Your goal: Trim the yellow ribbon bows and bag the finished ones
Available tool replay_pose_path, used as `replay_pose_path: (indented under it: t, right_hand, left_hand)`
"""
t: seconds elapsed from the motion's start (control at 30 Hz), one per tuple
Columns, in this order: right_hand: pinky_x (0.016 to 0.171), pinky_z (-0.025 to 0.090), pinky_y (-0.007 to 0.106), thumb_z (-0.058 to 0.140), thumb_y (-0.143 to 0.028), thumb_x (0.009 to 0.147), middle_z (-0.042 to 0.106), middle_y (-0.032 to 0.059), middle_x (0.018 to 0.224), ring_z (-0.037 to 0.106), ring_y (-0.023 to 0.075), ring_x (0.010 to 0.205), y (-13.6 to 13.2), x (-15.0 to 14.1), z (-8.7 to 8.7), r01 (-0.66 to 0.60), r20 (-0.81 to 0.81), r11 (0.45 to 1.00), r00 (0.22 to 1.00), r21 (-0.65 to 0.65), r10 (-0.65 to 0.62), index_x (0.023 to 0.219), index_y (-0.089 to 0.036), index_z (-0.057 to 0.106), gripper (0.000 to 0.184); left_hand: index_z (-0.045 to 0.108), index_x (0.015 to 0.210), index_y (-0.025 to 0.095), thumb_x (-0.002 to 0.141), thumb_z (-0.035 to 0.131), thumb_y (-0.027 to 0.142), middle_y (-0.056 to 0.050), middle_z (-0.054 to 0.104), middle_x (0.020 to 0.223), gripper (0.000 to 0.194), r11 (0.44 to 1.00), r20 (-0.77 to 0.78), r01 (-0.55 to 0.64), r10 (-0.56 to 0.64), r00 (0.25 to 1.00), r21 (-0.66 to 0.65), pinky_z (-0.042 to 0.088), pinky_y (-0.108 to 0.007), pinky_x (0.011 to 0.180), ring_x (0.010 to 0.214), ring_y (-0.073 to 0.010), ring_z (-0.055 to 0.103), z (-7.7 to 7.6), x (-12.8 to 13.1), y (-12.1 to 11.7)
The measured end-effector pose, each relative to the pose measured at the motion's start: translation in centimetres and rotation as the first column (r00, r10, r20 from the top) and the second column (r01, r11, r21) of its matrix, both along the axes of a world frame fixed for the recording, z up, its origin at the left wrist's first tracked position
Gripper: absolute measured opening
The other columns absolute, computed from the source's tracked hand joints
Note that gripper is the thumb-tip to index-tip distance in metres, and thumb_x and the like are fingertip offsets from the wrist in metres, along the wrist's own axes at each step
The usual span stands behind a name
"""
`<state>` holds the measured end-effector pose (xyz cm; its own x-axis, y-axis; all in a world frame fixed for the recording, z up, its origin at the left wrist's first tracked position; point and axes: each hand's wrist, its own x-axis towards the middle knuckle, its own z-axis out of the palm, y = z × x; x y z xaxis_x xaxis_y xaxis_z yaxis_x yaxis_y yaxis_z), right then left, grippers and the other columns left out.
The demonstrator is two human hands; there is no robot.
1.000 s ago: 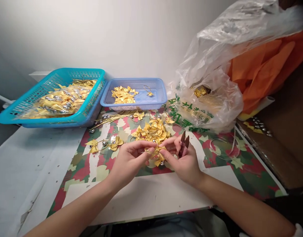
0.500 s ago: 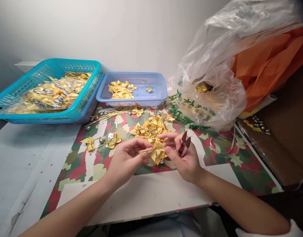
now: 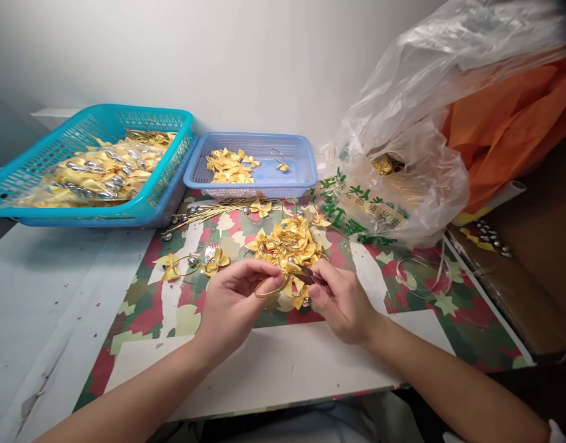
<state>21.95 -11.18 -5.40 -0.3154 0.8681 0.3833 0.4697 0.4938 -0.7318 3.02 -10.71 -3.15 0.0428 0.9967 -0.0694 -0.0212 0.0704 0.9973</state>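
Pinched between thumb and fingers of my left hand (image 3: 241,298) is a gold cord loop (image 3: 270,290) with a yellow ribbon bow at its end. My right hand (image 3: 341,298) is closed round small dark-bladed snips (image 3: 306,275), whose blades point left and meet the bow close to my left fingertips. Most of the snips' handle is hidden in the palm. Just beyond both hands lies a pile of gold bows (image 3: 287,240) with cord loops. Left of it are two more bows with cords and silver bells (image 3: 193,261).
A turquoise basket (image 3: 186,132) holding bagged bows and bells stands at the back left. Beside it is a blue basket (image 3: 310,161) with loose bows. A clear plastic bag (image 3: 426,160) and orange material (image 3: 509,117) sit at the right. Gold cords (image 3: 209,212) lie behind the pile.
The snips have swung from pointing up in my right hand to pointing left at the bow. My right fingers have let go of the bow and closed round the handle.
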Motion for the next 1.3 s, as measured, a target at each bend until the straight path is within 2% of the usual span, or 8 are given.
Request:
replay_pose_path:
  t: [0.1,0.17,0.3,0.43,0.73,0.97,1.13,1.3]
  right_hand:
    - [0.047,0.030,0.021,0.038,-0.040,0.097,0.043,-0.0043,0.062,0.039,0.0090,0.050,-0.12,0.08,0.01,0.032,-0.038,0.991,0.999,0.133,-0.027,0.082,-0.021,0.043,0.025]
    - [0.047,0.030,0.021,0.039,-0.038,0.097,0.043,-0.0042,0.062,0.039,0.0091,0.050,-0.17,0.04,0.04,0.026,-0.013,0.988,1.000,0.155,-0.025,0.081,-0.021,0.044,0.024]
    - [0.048,0.030,0.021,0.041,-0.033,0.096,0.043,-0.0044,0.061,0.041,0.0093,0.051,-0.13,-0.15,-0.09,0.019,0.058,0.998,0.998,0.067,-0.023,0.078,-0.020,0.045,0.023]
    - [0.049,0.031,0.021,0.041,-0.033,0.096,0.042,-0.0052,0.059,0.041,0.0092,0.051,-0.05,-0.17,-0.23,0.035,0.043,0.999,0.998,0.008,-0.035,0.077,-0.020,0.044,0.024]
    - [0.049,0.029,0.021,0.042,-0.033,0.095,0.041,-0.0051,0.060,0.039,0.0088,0.050,-0.21,-0.36,-0.19,0.001,0.023,1.000,1.000,-0.013,-0.001,0.075,-0.020,0.044,0.024]
    - [0.050,0.027,0.022,0.042,-0.033,0.097,0.039,-0.0057,0.058,0.037,0.0085,0.051,-0.18,-0.71,-0.35,-0.011,-0.021,0.996,1.000,-0.086,0.009,0.072,-0.021,0.039,0.028]
    - [0.050,0.026,0.022,0.043,-0.031,0.097,0.038,-0.0060,0.056,0.036,0.0082,0.050,-0.29,-0.86,-0.37,0.016,-0.029,0.992,0.999,-0.128,-0.020,0.070,-0.021,0.036,0.030]
    - [0.049,0.026,0.022,0.041,-0.032,0.098,0.038,-0.0062,0.056,0.035,0.0083,0.049,-0.15,-0.74,-0.27,0.010,-0.065,0.978,0.998,-0.207,-0.023,0.071,-0.021,0.037,0.030]
  left_hand:
    - [0.069,0.072,0.018,0.071,0.078,0.024,0.000,0.067,0.064,0.011,1.000,0.008,-0.025,0.025,1.000,0.011,0.049,-0.018,0.046,0.053,-0.0097,0.060,0.10,0.10,0.05]
    - [0.070,0.072,0.018,0.071,0.078,0.021,0.000,0.068,0.065,0.008,1.000,0.021,-0.021,0.021,1.000,0.018,0.049,-0.017,0.048,0.055,-0.0096,0.061,0.07,0.14,0.04]
    - [0.071,0.072,0.019,0.072,0.077,0.019,0.000,0.069,0.067,0.006,0.999,0.047,0.004,-0.006,0.999,0.045,0.050,-0.016,0.048,0.055,-0.0093,0.062,-0.14,0.07,-0.06]
    - [0.071,0.073,0.018,0.073,0.076,0.018,-0.001,0.070,0.068,0.005,0.998,0.056,0.006,-0.010,0.998,0.059,0.049,-0.015,0.048,0.057,-0.0098,0.063,-0.25,-0.08,-0.11]
    - [0.071,0.073,0.018,0.074,0.075,0.018,-0.001,0.070,0.068,0.004,0.999,0.045,0.028,-0.030,0.999,0.045,0.050,-0.015,0.049,0.057,-0.0100,0.063,-0.25,-0.04,-0.02]
    - [0.072,0.073,0.018,0.072,0.076,0.018,0.000,0.071,0.068,0.004,0.999,0.039,0.031,-0.032,0.999,0.020,0.051,-0.014,0.053,0.060,-0.0093,0.064,-0.45,0.08,-0.02]
    - [0.072,0.072,0.018,0.070,0.078,0.021,0.000,0.070,0.068,0.007,0.999,0.046,0.014,-0.012,0.999,-0.030,0.052,-0.015,0.054,0.061,-0.0097,0.064,-0.43,0.17,0.02]
    - [0.072,0.074,0.018,0.066,0.082,0.025,0.000,0.071,0.069,0.015,0.989,0.084,0.023,-0.011,0.996,-0.148,0.053,-0.016,0.054,0.059,-0.0103,0.065,-0.47,0.09,0.27]
